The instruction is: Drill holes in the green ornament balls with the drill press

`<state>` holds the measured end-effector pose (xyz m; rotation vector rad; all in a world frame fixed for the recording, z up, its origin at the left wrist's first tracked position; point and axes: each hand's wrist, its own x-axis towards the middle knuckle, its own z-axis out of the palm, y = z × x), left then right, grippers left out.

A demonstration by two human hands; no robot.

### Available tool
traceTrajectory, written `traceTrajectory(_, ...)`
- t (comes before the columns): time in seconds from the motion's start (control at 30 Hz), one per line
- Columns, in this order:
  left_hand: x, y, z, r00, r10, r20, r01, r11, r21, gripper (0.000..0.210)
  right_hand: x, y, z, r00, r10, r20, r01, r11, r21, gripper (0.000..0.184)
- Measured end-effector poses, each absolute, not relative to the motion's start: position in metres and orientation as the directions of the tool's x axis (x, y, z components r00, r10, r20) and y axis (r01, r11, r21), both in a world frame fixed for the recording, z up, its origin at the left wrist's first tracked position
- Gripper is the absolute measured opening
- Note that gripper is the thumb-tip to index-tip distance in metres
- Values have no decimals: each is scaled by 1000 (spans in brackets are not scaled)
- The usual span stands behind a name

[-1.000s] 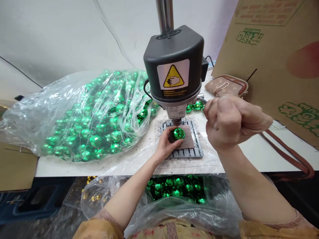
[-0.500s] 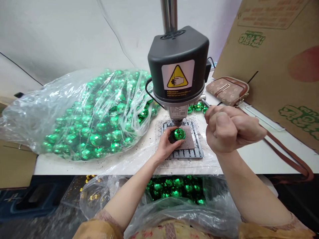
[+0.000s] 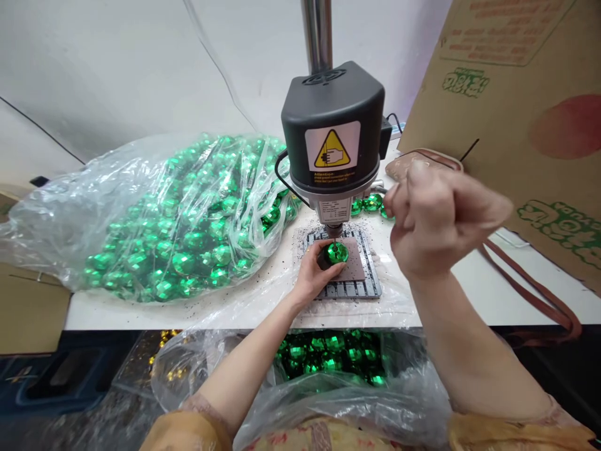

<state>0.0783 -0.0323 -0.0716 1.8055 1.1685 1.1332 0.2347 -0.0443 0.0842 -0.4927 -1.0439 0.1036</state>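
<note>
My left hand (image 3: 315, 268) grips a shiny green faceted ball (image 3: 337, 253) from its left side, thumb in front and fingers behind. The ball rests on a brownish square pad (image 3: 354, 266) on the slotted metal base (image 3: 373, 285). Straight above it is a small black drill press (image 3: 333, 125), its bit (image 3: 335, 240) at or just over the ball's top; I cannot tell whether they touch. To the right of the motor head, my right hand (image 3: 436, 219) is raised and closed round the end of the press's feed lever, which the fist mostly hides.
A big clear bag (image 3: 61, 213) of green balls lies at left. More green balls (image 3: 333, 354) sit in a plastic-lined container below the table edge. A patterned purse (image 3: 399, 164) and a tall cardboard box (image 3: 507, 119) stand at right. Dark shavings dot the table.
My right hand has risen and shifted slightly, and the lever is now more hidden behind it. A gap between chuck and ball shows more plainly. My left hand keeps its hold on the ball.
</note>
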Motion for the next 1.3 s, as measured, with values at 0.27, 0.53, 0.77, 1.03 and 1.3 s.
traceTrajectory(0.27,53,-115,-47,554,722,415,571,-692,441,44,239,-42,117,442,487,753,48,826,-562,47)
traceTrajectory(0.53,12,-49,-20,398,771,497,776,-572,266,21,235,-40,113,493,437,753,77,839,-538,48)
traceTrajectory(0.77,12,59,3,66,951,302,989,-103,109,38,238,-35,109,478,414,774,79,858,-507,50)
traceTrajectory(1.03,13,47,2,72,896,437,695,-360,623,37,238,-36,109,478,387,788,109,865,-490,48)
traceTrajectory(1.3,48,-18,-39,148,989,-2,-122,21,992,58,239,-37,108,459,394,796,96,869,-486,50)
